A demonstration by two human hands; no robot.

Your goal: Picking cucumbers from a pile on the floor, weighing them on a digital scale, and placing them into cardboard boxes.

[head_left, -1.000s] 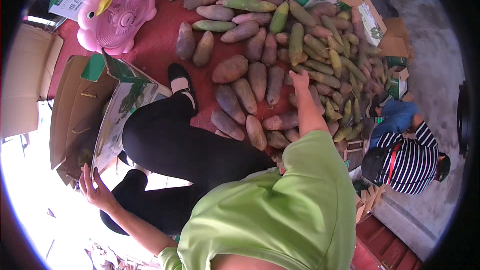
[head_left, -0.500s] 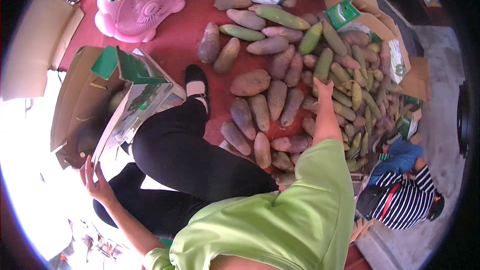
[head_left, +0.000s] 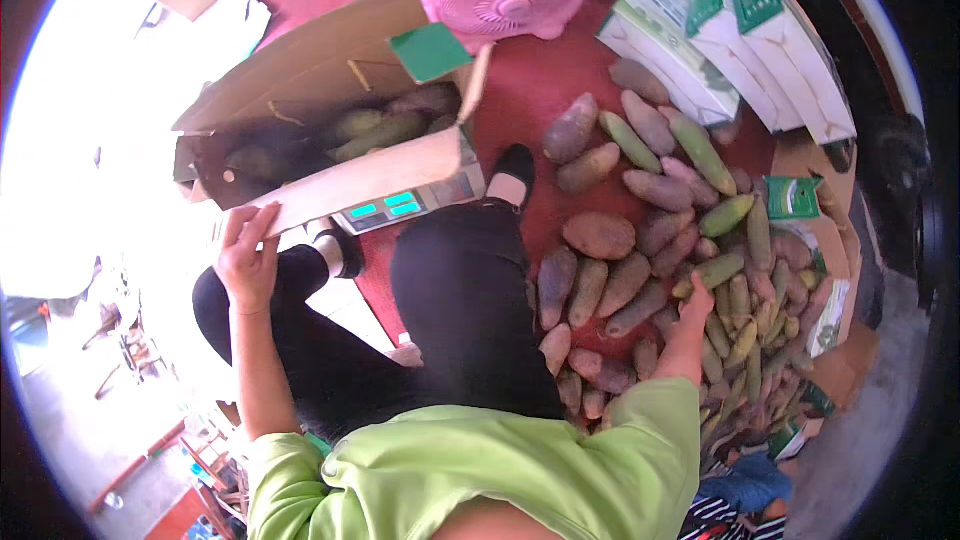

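Observation:
My left hand (head_left: 247,258) grips the near edge of an open cardboard box (head_left: 330,195), fingers over the rim. Inside the box lie several long green and purplish vegetables (head_left: 375,133). A digital scale display (head_left: 400,204) is lit at the box's near side. To the right, my right hand (head_left: 690,312) has its fingers on the near end of a long green vegetable (head_left: 716,272), which lies on the pile. Part of the grip is hidden by the hand itself. Around it spread many loose purplish vegetables (head_left: 600,236) and green ones.
A pink bird-shaped fan (head_left: 505,0) stands on the red floor covering at the back. White and green cartons (head_left: 680,50) stand at the back right. An open carton (head_left: 840,240) borders the pile. Another person's striped sleeve (head_left: 735,520) shows at the lower right.
The view has swung left, bringing the box's inside and the lit display into sight. My left hand stays at the box edge; my right hand stays at a green vegetable.

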